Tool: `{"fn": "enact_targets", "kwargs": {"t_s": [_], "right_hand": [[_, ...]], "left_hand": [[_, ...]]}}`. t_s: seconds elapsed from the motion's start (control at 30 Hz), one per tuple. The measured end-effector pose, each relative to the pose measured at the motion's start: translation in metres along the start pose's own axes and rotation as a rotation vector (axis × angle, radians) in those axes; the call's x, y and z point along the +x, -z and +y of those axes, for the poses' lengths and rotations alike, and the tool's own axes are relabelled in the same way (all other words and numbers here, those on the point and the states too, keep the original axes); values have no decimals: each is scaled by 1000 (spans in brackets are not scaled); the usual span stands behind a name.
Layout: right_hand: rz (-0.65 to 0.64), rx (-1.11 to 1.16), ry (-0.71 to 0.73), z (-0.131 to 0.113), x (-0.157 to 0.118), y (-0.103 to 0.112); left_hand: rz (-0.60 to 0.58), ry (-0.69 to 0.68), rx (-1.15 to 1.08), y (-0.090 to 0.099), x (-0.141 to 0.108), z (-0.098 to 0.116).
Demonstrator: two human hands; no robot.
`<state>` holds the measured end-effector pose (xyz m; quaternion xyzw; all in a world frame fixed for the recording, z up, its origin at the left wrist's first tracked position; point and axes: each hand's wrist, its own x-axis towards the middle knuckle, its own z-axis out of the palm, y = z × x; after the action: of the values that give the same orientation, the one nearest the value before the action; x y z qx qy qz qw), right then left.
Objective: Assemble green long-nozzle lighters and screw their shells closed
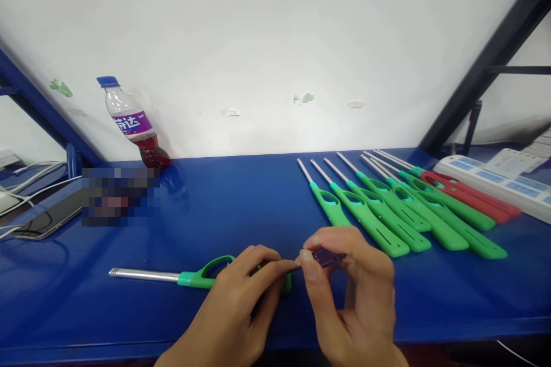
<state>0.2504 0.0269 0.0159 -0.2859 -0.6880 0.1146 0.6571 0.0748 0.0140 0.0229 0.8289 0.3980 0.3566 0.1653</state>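
Note:
A long-necked gas lighter point(200, 280) with a green handle and silver tube lies lengthwise near the table's front, tube to the left. My left hand point(241, 298) is bent over its handle, fingers closed around it and covering most of it. At the left fingertips, my right hand point(353, 292) pinches a small dark purple, see-through piece point(327, 257) between thumb and fingers. A thin end of that piece points left and meets the left index fingertip. What the thin end touches is hidden, and I cannot make out the piece's exact kind.
Several green lighters point(374, 223) and a few red ones point(473, 192) lie slanted at the right. A white power strip point(495, 183) is beyond them. A soda bottle point(135, 123) stands back left, near a phone point(54, 212) with cables. A white wall point(267, 40) closes the back.

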Motion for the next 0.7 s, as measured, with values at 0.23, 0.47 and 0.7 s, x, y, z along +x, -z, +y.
{"fn": "enact_targets", "kwargs": {"t_s": [0.23, 0.47, 0.7], "right_hand": [[10, 1, -12, 0, 1, -1], [7, 22, -14, 0, -1, -1], [-12, 15, -2, 2, -3, -1]], "left_hand": [[-6, -1, -6, 0, -2, 0], [-8, 5, -9, 0, -2, 0], [-2, -1, -15, 0, -1, -1]]}}
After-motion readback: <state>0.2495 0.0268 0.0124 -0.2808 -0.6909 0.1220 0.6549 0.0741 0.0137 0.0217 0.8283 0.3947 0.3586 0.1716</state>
